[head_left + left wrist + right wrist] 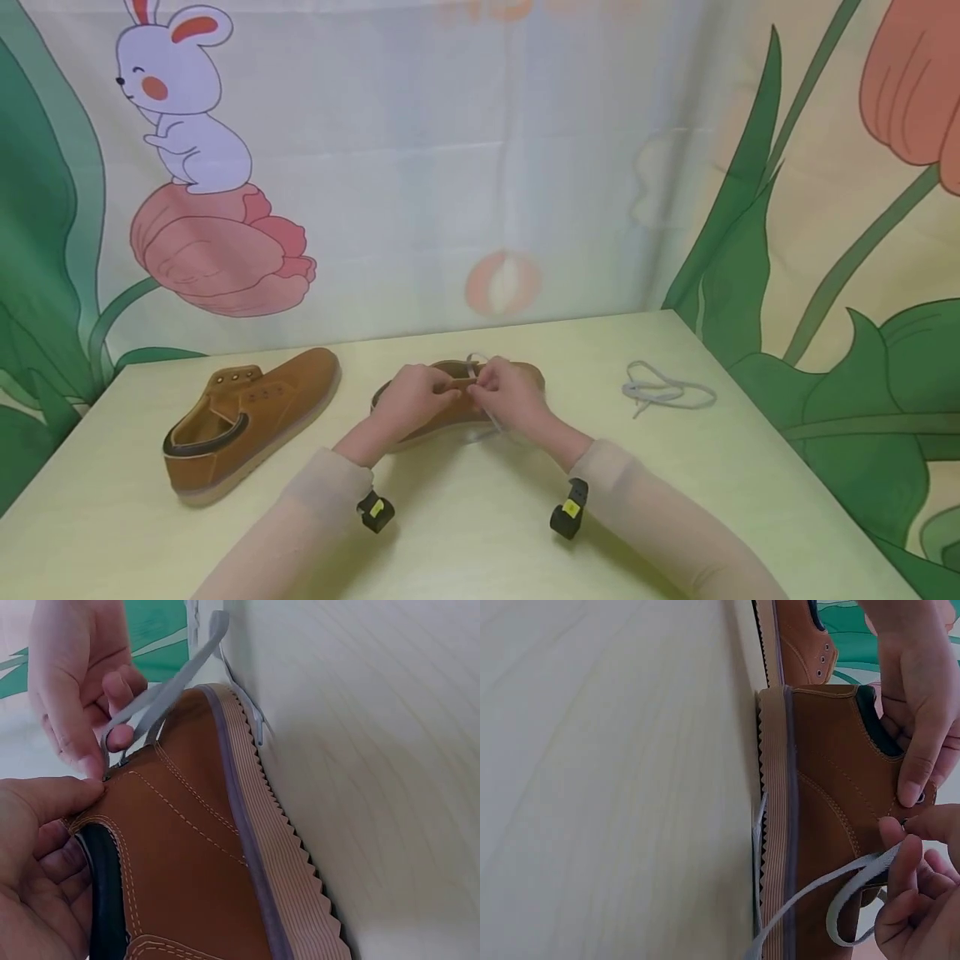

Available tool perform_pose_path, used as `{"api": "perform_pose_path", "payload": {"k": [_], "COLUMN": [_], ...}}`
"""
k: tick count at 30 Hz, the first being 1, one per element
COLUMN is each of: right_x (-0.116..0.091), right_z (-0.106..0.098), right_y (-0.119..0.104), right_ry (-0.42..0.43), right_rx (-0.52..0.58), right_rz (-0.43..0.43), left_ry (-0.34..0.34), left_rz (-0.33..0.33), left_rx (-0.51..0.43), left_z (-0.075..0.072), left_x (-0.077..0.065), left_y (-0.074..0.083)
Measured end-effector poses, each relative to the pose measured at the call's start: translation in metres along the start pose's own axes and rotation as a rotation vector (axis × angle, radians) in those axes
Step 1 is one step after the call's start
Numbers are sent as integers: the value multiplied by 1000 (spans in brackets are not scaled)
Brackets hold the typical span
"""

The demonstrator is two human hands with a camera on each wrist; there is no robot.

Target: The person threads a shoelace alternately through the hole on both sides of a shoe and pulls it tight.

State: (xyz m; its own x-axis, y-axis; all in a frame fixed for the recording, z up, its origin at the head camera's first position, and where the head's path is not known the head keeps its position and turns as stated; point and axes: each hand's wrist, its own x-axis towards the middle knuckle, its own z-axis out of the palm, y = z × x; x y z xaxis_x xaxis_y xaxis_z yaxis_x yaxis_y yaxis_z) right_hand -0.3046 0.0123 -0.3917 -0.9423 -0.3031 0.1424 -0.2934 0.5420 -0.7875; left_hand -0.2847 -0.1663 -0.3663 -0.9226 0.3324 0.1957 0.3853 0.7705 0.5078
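Observation:
A brown low shoe [450,418] with a dark padded collar stands upright on the table, toe to the right. My left hand [412,402] grips its lace flap, thumb on the outer leather close to the eyelets [920,798] and fingers inside the collar. Right at the flap's edge, my right hand [517,398] pinches a flat grey shoelace [161,701] between thumb and fingertips. From there the lace loops out, and its loose end hangs down the shoe's side to the table in the right wrist view. The fingertips partly hide the eyelet being worked.
A second brown shoe [277,400], unlaced with bare eyelets, stands to the left. Another grey shoelace [667,393] lies loosely coiled at the right on the pale table [480,533]. Behind the table hangs a printed curtain [405,183].

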Motion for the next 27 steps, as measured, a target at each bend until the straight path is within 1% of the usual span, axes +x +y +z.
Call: {"api": "perform_pose_path", "payload": {"k": [3, 7, 9, 11, 13, 17, 20, 22, 24, 27], "right_x": [3, 10, 15, 19, 23, 28, 30, 33, 36, 43], "right_z": [1, -3, -7, -11, -16, -22, -26, -28, -32, -37], "right_y": [2, 3, 3, 3, 1, -4, -6, -8, -10, -15], "right_ry": [-46, -191, -269, -326, -364, -404, -421, -429, -432, -434], "right_rx": [32, -41, -54, -29, 18, 126, 174, 171, 144, 54], "right_rz": [-14, -58, -69, -68, -54, 8, 56, 82, 97, 79], "left_ry": [0, -12, -16, -17, -11, 14, 8, -1, -4, 12], "left_rz": [2, -15, -22, -19, -16, 0, 4, 10, 25, 61], "left_rx": [3, 24, 47, 71, 87, 117, 136, 150, 161, 185], "left_z": [0, -1, -2, -2, -2, -2, -2, -2, -2, -1], "left_x": [-1, -3, -4, -5, -6, -7, -9, -9, -10, -10], "left_y": [0, 0, 1, 1, 1, 1, 2, 3, 3, 3]}}
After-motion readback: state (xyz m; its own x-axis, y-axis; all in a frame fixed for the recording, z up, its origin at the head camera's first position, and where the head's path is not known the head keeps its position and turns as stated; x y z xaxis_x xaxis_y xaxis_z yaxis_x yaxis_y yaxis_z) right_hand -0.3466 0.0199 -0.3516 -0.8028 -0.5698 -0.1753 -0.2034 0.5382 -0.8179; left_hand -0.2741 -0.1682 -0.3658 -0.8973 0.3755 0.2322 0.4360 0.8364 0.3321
